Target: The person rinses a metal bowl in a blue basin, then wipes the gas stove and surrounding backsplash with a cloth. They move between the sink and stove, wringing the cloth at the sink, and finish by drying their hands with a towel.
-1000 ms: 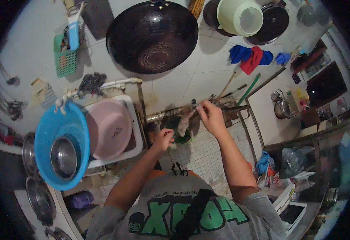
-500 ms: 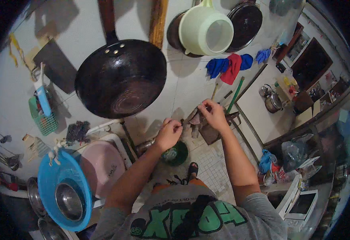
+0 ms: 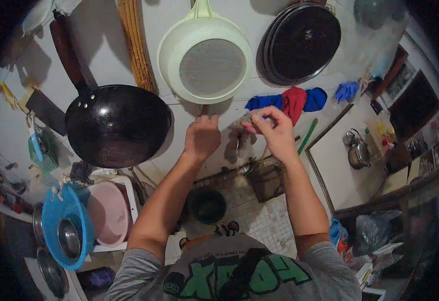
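Tiled wall [image 3: 234, 10] is bearing a pale-green strainer [image 3: 213, 67] toward twelve o'clock; below it the left hand [image 3: 203, 138] is curling, its grip unclear to me. The right hand [image 3: 271, 129] is pinching a blurred greyish thing [image 3: 236, 145], dangling at its eight o'clock.

Pale wall [image 3: 151, 20], patterned tile floor [image 3: 274, 226], white sink [image 3: 132, 190] at left, pale countertop [image 3: 330, 170] at right, dim light

The tiled floor [image 3: 275, 223] bears a dark round bucket [image 3: 207, 206]; the white sink [image 3: 132, 196] holds a pink basin [image 3: 108, 213].
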`<act>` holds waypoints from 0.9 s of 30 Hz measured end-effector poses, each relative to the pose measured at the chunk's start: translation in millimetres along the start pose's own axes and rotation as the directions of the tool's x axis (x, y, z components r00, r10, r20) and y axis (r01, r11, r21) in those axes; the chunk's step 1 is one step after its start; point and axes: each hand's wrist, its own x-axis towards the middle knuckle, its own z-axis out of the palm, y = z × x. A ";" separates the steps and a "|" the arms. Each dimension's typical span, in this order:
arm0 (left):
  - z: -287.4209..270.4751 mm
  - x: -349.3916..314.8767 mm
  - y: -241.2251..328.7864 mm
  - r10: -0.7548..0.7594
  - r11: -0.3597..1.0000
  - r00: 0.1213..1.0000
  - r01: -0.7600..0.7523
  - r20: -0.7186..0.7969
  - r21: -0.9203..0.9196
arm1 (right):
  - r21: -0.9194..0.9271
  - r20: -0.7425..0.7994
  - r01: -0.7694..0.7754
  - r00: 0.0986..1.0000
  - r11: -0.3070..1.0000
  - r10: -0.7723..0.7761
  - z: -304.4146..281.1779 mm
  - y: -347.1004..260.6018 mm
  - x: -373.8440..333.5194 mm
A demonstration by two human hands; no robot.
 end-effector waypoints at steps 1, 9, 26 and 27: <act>2.1 -2.3 2.6 -0.071 0.995 0.997 0.073 0.042 -0.071 | 0.018 0.021 0.003 1.000 1.000 -0.003 -3.2 -6.7 8.3; -33.6 -17.6 37.2 -0.164 0.963 0.969 0.197 0.182 -0.182 | 0.308 -0.167 0.135 0.982 0.942 -0.087 -2.8 31.2 87.9; -27.8 -26.9 31.0 -0.124 0.969 0.982 0.150 0.139 -0.196 | -0.574 -0.132 0.018 0.985 0.818 -0.115 -45.3 78.4 10.4; -24.3 -35.3 39.0 -0.086 0.966 0.991 0.107 0.098 -0.233 | -0.669 -0.090 0.066 0.982 0.741 -0.169 -68.7 102.7 -16.8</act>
